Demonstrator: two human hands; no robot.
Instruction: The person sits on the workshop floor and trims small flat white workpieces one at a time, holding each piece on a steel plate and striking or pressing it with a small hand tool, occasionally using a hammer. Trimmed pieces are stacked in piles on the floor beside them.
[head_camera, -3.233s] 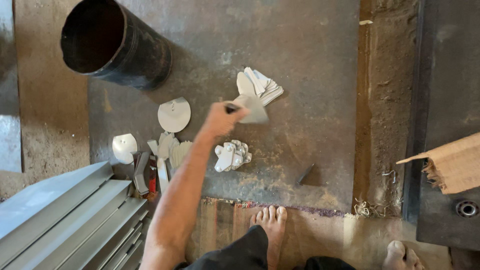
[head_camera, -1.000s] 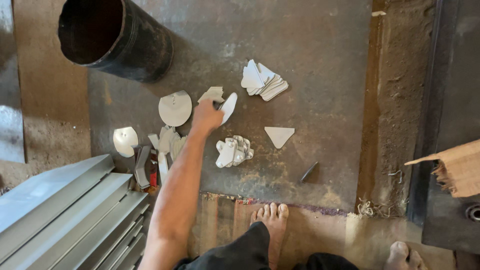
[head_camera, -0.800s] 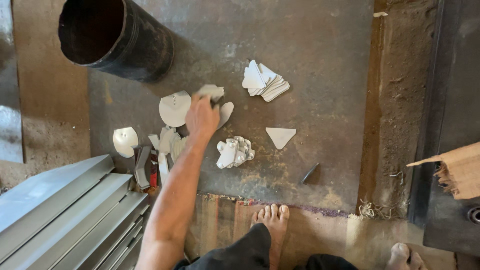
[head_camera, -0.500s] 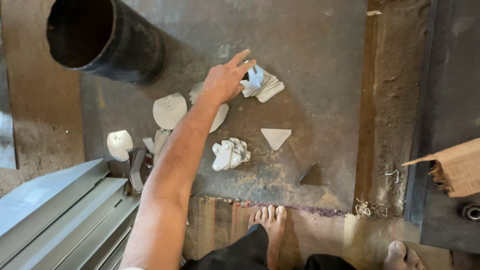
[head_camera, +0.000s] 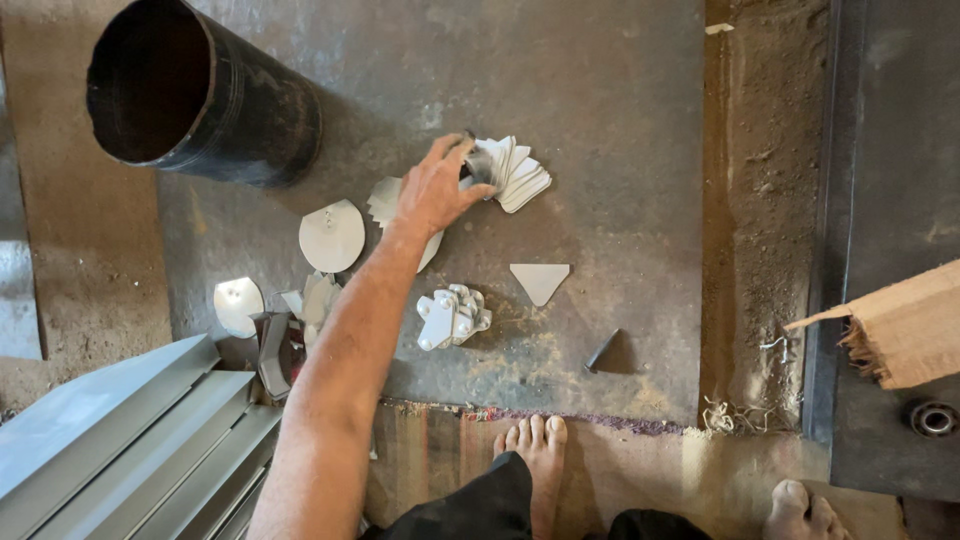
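Stack (head_camera: 512, 172) of pale, flat metal cut-outs, fanned out on the dark steel plate (head_camera: 600, 90), and the left hand (head_camera: 435, 190) is right on it. Fingers (head_camera: 455, 150) are curled over the stack's near-left edge, thumb tucked toward the pieces, pinching at the end of the fan. How many pieces sit inside that pinch, can't tell from here. The forearm runs down and back from the hand toward the bottom edge of the view.

Under the palm and wrist lies another pale sheet piece (head_camera: 385, 200), partly covered by the hand. Just left of the wrist, a rounded blank (head_camera: 332, 235) lies flat on the plate. Further down-left of the hand, a second rounded blank (head_camera: 238, 303) and a small jumble of offcuts (head_camera: 315, 298) next to a dark bracket (head_camera: 272, 350).

Below the hand, beside the forearm, a cluster of small white tabs (head_camera: 452, 316). Down-right of the hand, one triangle piece (head_camera: 540, 281) lies alone, and beyond that a dark wedge (head_camera: 603, 351).

Up-left of the hand, well apart, a big black pipe (head_camera: 195, 95) lies on its side, open mouth facing the camera. Grey folded channels (head_camera: 130, 440) stack up far down-left. Bare feet (head_camera: 535, 450) at the plate's near edge. The right hand is out of shot.
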